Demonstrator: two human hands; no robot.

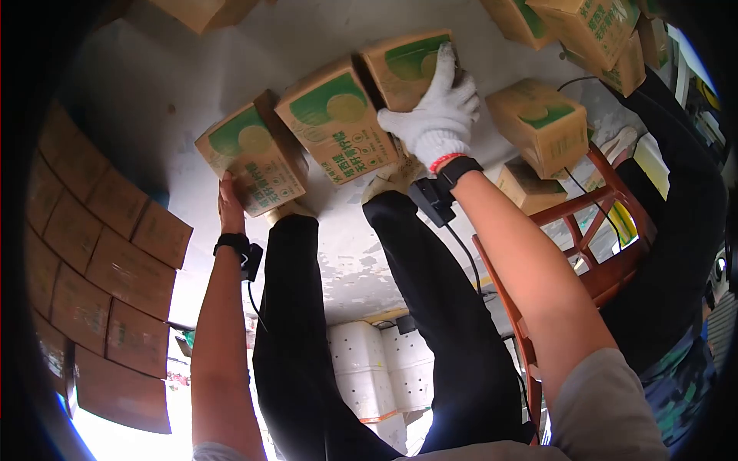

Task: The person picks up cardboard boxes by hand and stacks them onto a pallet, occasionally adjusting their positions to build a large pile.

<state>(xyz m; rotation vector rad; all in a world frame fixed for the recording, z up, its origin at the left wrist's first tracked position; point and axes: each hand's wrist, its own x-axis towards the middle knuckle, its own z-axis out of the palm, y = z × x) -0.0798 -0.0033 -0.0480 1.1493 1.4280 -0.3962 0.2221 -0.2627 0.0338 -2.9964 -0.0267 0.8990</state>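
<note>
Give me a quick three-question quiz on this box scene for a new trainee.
1. Multiple choice: the glove on the right hand is A) white, B) black, C) blue.
2. True or false: the left hand is gloved too.
3. Fill in: the right hand rests on a green-labelled ____.

Key: 1 A. 2 false, it is bare. 3 box.
</note>
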